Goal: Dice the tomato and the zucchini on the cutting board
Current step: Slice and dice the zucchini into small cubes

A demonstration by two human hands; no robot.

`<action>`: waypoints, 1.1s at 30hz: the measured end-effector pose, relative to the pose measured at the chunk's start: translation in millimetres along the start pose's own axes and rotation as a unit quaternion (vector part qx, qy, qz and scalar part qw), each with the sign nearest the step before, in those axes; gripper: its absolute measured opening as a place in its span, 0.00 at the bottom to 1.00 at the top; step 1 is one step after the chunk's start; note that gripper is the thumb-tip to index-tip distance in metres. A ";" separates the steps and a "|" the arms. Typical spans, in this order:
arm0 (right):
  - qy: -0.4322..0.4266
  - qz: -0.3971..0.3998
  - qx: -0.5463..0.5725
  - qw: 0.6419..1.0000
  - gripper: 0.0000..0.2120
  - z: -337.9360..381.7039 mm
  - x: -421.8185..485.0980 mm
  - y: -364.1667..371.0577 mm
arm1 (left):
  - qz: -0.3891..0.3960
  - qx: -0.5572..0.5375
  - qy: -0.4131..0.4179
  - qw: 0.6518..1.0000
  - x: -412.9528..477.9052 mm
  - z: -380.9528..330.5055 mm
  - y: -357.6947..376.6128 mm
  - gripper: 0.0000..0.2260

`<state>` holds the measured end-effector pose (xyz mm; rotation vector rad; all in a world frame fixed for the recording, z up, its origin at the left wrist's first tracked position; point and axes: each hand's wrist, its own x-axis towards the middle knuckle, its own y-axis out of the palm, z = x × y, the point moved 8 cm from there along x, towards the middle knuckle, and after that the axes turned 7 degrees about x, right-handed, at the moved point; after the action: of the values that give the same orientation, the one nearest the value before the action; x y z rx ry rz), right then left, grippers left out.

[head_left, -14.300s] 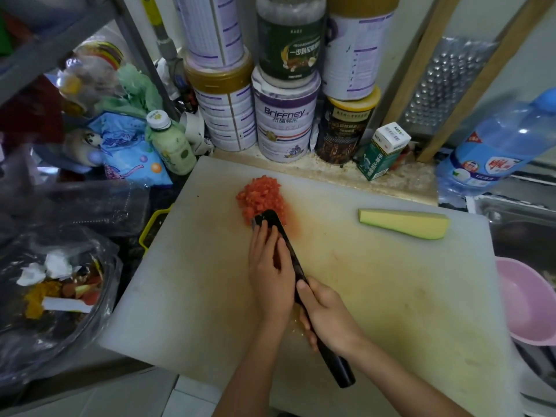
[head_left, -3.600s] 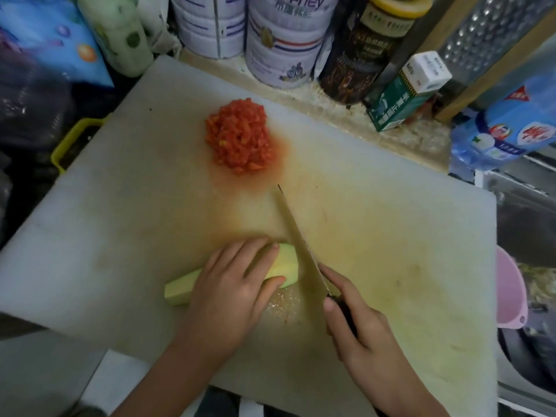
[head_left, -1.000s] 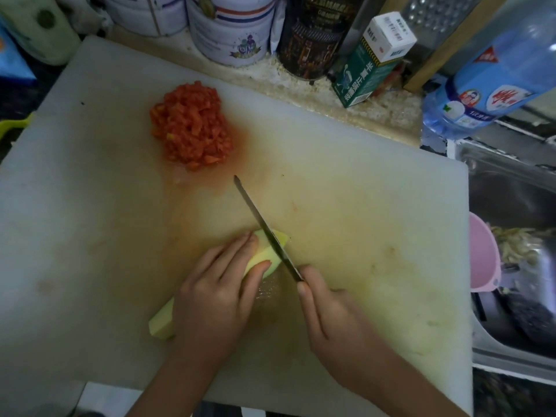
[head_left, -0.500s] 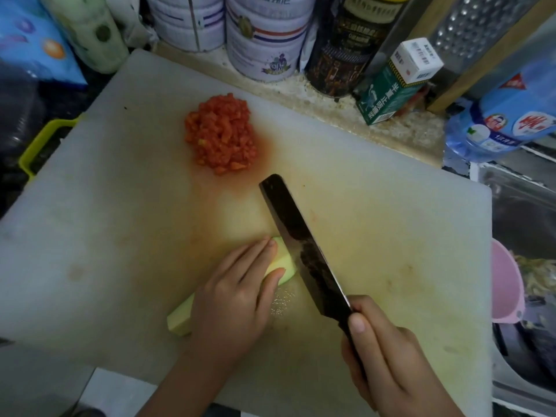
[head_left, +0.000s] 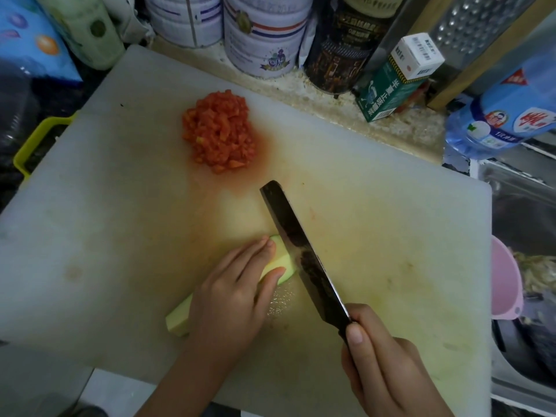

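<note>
A pile of diced tomato (head_left: 218, 135) lies at the back of the white cutting board (head_left: 376, 206), in a patch of red juice. A pale green zucchini piece (head_left: 278, 261) lies nearer the front, slanting from lower left to upper right. My left hand (head_left: 231, 293) holds it down, fingers over its top and thumb against its side. My right hand (head_left: 382, 365) grips the handle of a dark cleaver (head_left: 304, 254), whose tilted blade rests against the zucchini's right end, flat side facing up.
Tins (head_left: 264, 34), a dark jar (head_left: 346, 46) and a green carton (head_left: 394, 76) stand along the board's back edge. A blue bottle (head_left: 505, 112) and a metal grater (head_left: 478, 22) are at the back right. A pink bowl (head_left: 502, 281) sits in the sink at right.
The zucchini came from the board's back right to the front under my left hand. In the last second the cleaver tipped from edge-down to flat side showing, and my right hand drew back.
</note>
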<state>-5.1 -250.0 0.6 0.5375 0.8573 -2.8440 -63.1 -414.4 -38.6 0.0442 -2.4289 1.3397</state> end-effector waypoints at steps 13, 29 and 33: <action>0.054 0.078 -0.147 0.985 0.26 7.1 8.2 23.1 | -0.021 0.001 -0.018 1.000 -0.4 2.0 -1.2 0.14; -0.105 0.033 -0.211 0.971 0.15 12.4 36.8 32.3 | 0.000 0.006 -0.030 1.000 -1.1 2.1 1.7 0.15; -0.103 0.018 -0.181 0.978 0.18 7.4 51.5 33.1 | -0.003 -0.002 -0.041 0.999 -2.8 2.4 1.3 0.16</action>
<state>-48.0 -282.4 -29.5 0.2039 1.2668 -2.5608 -61.5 -416.1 -41.7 0.1070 -2.4972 1.3575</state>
